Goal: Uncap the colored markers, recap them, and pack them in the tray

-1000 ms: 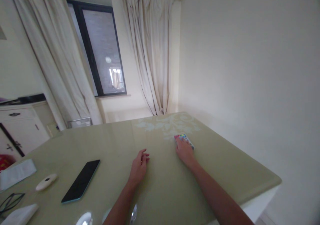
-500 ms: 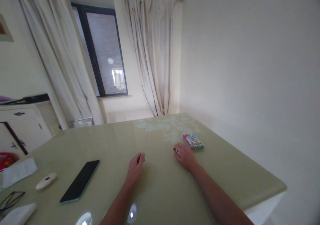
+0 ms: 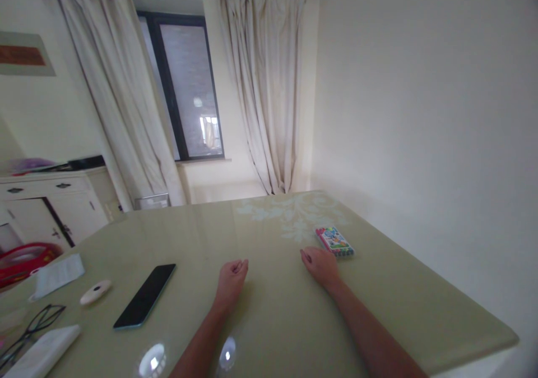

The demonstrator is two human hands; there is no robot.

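Observation:
My left hand [image 3: 232, 279] is curled into a fist over the middle of the green-covered table [image 3: 189, 238], and nothing shows between its fingers. My right hand [image 3: 320, 264], also a fist with nothing visible in it, is on the right side. Just beyond its knuckles lies a small, colourful printed box [image 3: 335, 240], partly covered by the hand. Nearest to my left hand, off to its left, a phone [image 3: 145, 298] lies flat with its dark screen up.
On the left of the table are an oval white object [image 3: 96, 293], a face mask [image 3: 60, 275], black-framed glasses [image 3: 42, 319] and a white slab-like object [image 3: 48, 353]. A red container [image 3: 31, 254] stands beyond the left edge. A wall [image 3: 420, 114] runs along the right.
My view has swung left, so everything appears farther right. Both hands have closed from loosely curled fingers into tighter fists. The box and phone stay in place.

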